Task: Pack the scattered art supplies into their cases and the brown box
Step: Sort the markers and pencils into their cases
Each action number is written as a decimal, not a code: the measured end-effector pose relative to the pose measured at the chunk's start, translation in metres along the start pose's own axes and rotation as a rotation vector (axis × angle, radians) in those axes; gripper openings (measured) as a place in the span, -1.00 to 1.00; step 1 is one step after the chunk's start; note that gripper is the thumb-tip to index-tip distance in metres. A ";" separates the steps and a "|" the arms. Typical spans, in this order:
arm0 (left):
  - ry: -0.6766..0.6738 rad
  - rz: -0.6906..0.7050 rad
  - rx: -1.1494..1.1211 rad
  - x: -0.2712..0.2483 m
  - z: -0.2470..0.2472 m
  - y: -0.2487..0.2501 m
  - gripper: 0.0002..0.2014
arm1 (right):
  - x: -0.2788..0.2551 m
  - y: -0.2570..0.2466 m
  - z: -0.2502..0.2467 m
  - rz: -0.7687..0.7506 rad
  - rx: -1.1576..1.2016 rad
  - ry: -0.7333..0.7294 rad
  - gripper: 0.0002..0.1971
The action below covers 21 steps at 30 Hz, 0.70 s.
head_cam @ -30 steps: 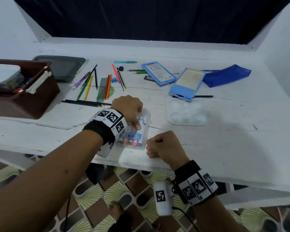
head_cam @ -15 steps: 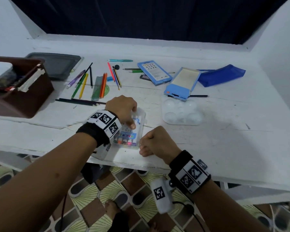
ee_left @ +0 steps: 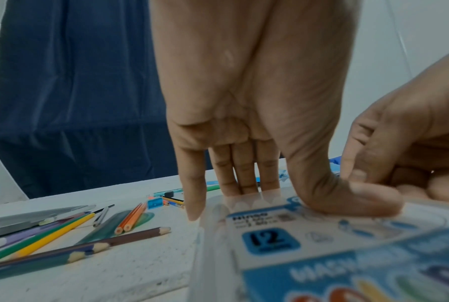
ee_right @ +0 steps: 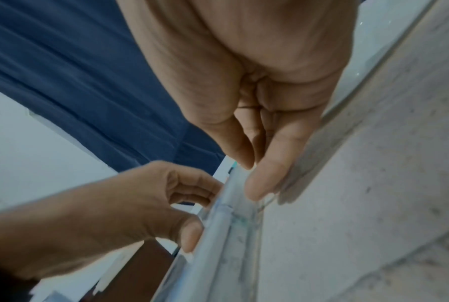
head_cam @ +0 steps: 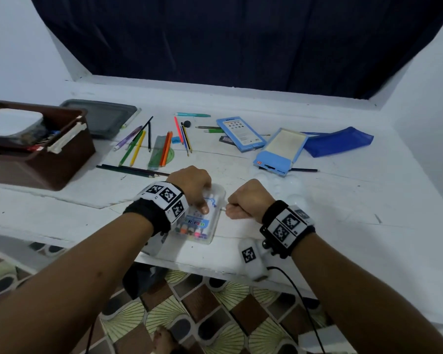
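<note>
A clear plastic marker case (head_cam: 205, 227) with coloured markers inside lies flat near the table's front edge. My left hand (head_cam: 202, 200) grips its far end: the thumb (ee_left: 347, 196) presses on the lid, the fingers reach down over the far edge. My right hand (head_cam: 230, 210) is curled at the case's right side, thumb and forefinger (ee_right: 259, 179) pinching the edge of the case (ee_right: 231, 235). The brown box (head_cam: 62, 162) stands at the far left with supplies in it. Loose coloured pencils (head_cam: 136, 146) lie behind the case.
A grey lid (head_cam: 102, 118) lies behind the brown box. A blue case (head_cam: 241, 134), an open light-blue tin (head_cam: 279, 152) and a blue pouch (head_cam: 340, 141) lie at the back right. A white palette (head_cam: 294, 192) sits right of my right hand. The table's front edge (head_cam: 215, 267) is close.
My right hand has moved from the case's near right corner up along its right side. My left hand has stayed on the case.
</note>
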<state>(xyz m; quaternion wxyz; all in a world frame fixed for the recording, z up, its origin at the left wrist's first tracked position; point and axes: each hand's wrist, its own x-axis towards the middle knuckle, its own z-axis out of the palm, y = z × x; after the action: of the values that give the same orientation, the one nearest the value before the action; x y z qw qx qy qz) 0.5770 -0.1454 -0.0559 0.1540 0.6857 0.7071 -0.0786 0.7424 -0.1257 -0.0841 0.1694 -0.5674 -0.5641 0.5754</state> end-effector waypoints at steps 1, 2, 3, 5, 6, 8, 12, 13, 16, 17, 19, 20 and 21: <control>0.005 0.002 0.003 -0.001 0.000 0.000 -0.26 | -0.001 -0.002 0.003 0.011 -0.007 -0.016 -0.93; 0.009 0.002 0.003 -0.002 0.001 -0.001 -0.26 | -0.002 -0.003 0.007 0.016 -0.003 -0.024 -0.90; 0.017 0.003 0.002 -0.002 0.001 -0.001 -0.25 | -0.004 -0.004 0.010 0.020 0.012 -0.030 -0.87; 0.036 0.001 -0.011 -0.002 0.002 -0.004 -0.26 | -0.006 -0.005 0.013 0.032 0.044 -0.041 -0.86; 0.049 0.001 -0.021 -0.003 0.003 -0.004 -0.27 | -0.009 -0.007 0.014 0.039 0.069 -0.053 -0.87; 0.071 0.004 -0.031 -0.003 0.003 -0.005 -0.29 | -0.011 -0.007 0.015 0.061 0.119 -0.076 -0.87; 0.091 0.003 -0.027 -0.003 0.006 -0.005 -0.32 | -0.008 -0.008 0.015 0.107 0.127 -0.066 -0.87; 0.093 0.001 -0.028 -0.002 0.006 -0.005 -0.32 | -0.007 -0.008 0.016 0.116 0.137 -0.060 -0.86; 0.087 -0.011 -0.033 0.000 0.006 -0.005 -0.31 | -0.003 -0.006 0.015 0.115 0.144 -0.066 -0.88; 0.082 -0.018 -0.040 0.001 0.006 -0.005 -0.30 | -0.003 -0.006 0.014 0.108 0.131 -0.084 -0.90; 0.090 -0.020 -0.055 0.000 0.006 -0.007 -0.29 | -0.003 -0.005 0.010 0.092 0.072 -0.127 -0.86; 0.097 -0.017 -0.069 -0.001 0.006 -0.008 -0.28 | -0.003 -0.004 0.009 0.080 0.024 -0.143 -0.82; 0.096 -0.016 -0.089 -0.003 0.007 -0.009 -0.27 | -0.003 -0.004 0.008 0.069 -0.031 -0.156 -0.79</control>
<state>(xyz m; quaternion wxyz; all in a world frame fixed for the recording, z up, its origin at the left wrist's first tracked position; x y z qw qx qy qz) 0.5686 -0.1512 -0.0622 0.1497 0.6755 0.7218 -0.0151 0.7351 -0.1307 -0.0810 0.0966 -0.5425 -0.5646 0.6145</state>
